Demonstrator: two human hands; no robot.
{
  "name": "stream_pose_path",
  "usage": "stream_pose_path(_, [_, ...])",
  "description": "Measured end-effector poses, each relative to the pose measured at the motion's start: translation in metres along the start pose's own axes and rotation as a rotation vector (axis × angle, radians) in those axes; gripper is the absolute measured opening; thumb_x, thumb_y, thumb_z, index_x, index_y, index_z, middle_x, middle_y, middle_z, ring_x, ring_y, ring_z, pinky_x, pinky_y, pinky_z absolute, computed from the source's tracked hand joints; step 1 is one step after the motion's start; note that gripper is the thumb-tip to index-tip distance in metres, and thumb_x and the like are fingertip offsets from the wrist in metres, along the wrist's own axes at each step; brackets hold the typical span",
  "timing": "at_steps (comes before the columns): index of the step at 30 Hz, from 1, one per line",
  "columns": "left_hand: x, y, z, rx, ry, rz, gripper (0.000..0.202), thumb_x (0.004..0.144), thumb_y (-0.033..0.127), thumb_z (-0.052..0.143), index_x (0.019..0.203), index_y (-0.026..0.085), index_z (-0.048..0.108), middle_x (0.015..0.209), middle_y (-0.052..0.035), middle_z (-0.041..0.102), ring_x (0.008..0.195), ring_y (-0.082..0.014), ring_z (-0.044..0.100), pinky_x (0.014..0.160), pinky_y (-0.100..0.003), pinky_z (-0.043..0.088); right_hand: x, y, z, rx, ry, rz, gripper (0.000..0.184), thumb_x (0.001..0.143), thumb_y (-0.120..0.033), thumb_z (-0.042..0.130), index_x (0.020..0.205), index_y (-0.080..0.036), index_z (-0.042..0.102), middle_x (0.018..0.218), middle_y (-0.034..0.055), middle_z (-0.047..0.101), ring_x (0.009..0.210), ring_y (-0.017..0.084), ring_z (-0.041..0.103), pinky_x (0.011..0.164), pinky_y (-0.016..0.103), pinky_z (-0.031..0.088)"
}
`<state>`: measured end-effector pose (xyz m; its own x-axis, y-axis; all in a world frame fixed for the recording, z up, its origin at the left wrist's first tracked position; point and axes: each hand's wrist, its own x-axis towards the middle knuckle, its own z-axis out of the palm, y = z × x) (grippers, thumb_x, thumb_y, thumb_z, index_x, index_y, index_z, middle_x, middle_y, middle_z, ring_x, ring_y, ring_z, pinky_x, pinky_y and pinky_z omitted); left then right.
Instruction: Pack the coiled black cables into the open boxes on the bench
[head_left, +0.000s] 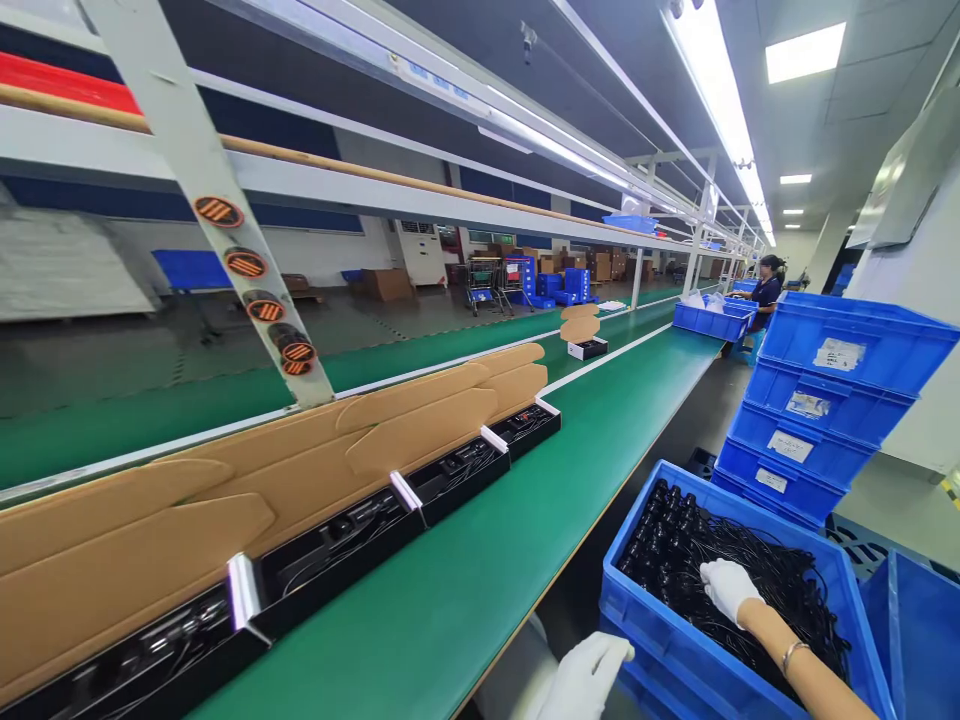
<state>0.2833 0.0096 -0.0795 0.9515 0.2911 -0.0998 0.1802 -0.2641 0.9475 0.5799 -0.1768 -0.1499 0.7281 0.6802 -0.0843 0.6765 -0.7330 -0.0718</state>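
Observation:
My right hand point(727, 590), in a white glove, is inside a blue crate point(622, 590) at the lower right. Its fingers are curled down among black cables point(780, 560); what they grip is hidden. Left of the cables, in the same crate, stand rows of small black cylindrical parts point(660, 530). My left hand point(589, 680), also gloved in white, is at the bottom edge of the view, between the belt and the crate. Its fingers are stretched out and partly apart, with nothing visible in them.
Open boxes point(322, 560) with brown lids and black cabled contents line the green conveyor belt point(420, 600). One small open box point(586, 348) sits farther along. Stacked blue crates point(825, 400) rise behind mine. A co-worker point(766, 290) sits beyond a blue bin point(712, 320). A slanted post point(225, 200) stands left.

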Motion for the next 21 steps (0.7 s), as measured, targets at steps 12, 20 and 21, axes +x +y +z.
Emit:
stream_pose_path(12, [0.044,0.005,0.023,-0.442,0.136,-0.06,0.059,0.076,0.071,0.054,0.094,0.018,0.069,0.1,-0.0096,0.068,0.096,-0.0273,0.061,0.094,-0.045,0.046,-0.007,-0.028,-0.118,0.187,0.12,0.06,0.017,0.089,-0.035,0.043,0.082,-0.025,0.054,0.077,0.003,0.07,0.077,0.024,0.066,0.069,0.033,0.044])
stream_pose_path(20, [0.044,0.067,0.007,-1.223,0.166,0.081,0.079,0.076,0.074,0.057,0.134,0.023,0.043,0.127,-0.0128,0.053,0.082,-0.0144,0.061,0.068,-0.026,0.048,-0.057,-0.167,-0.192,0.582,0.119,-0.355,0.012,0.083,-0.036,0.052,0.074,-0.028,0.055,0.066,-0.003,0.066,0.06,0.017,0.06,0.061,0.029,0.046])
stream_pose_path(21, [0.036,0.074,-0.003,-1.323,0.204,0.143,0.074,0.074,0.069,0.065,0.129,0.022,0.047,0.114,-0.0097,0.059,0.079,-0.0134,0.061,0.066,-0.024,0.047,-0.059,-0.184,-0.196,0.594,0.052,-0.453,0.011,0.082,-0.034,0.054,0.073,-0.028,0.057,0.066,-0.0037,0.067,0.059,0.016,0.06,0.06,0.028,0.046])
